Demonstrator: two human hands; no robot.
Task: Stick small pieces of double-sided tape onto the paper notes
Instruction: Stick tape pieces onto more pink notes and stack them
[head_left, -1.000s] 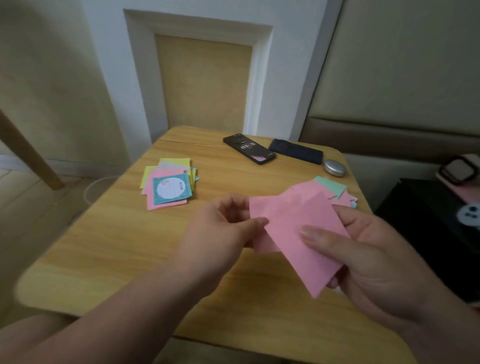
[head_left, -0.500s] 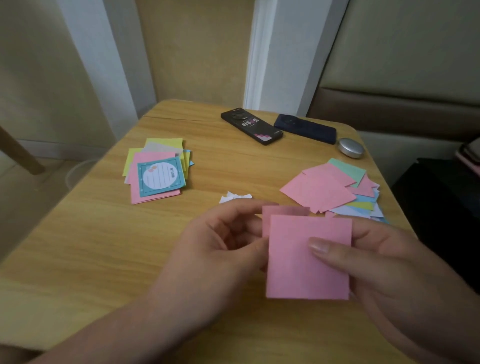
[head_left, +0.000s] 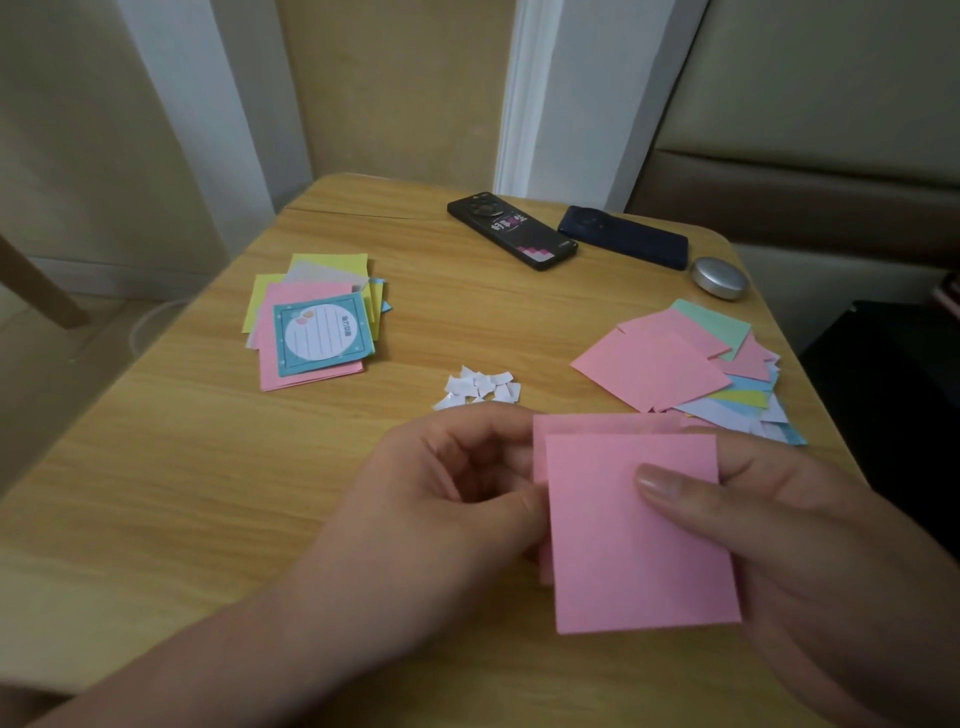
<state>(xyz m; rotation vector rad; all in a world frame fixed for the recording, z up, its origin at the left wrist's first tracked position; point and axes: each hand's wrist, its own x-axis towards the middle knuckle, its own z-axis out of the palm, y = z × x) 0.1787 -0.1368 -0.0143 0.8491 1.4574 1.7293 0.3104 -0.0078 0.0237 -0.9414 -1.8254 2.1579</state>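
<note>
Two pink paper notes (head_left: 623, 545), one just behind the other, are held above the wooden table's near edge. My right hand (head_left: 810, 545) grips them from the right, thumb flat across the front note. My left hand (head_left: 447, 499) pinches their left edge between thumb and curled fingers. A small heap of white tape backing scraps (head_left: 480, 388) lies just beyond my hands. To the right is a fanned pile of pink, green, blue and yellow notes (head_left: 675, 364). On the left sits a stack of notes (head_left: 311, 327) topped by a teal printed card. No tape roll is visible.
At the table's (head_left: 156, 493) far side lie a black phone (head_left: 511, 236), a dark blue phone (head_left: 623, 236) and a small round metal tin (head_left: 719, 278). A dark cabinet (head_left: 893, 415) stands close on the right. A wooden leg crosses the floor at left.
The view has tilted down and closer. The pink notes turned from a slanted angle to square and upright, with both hands holding them throughout.
</note>
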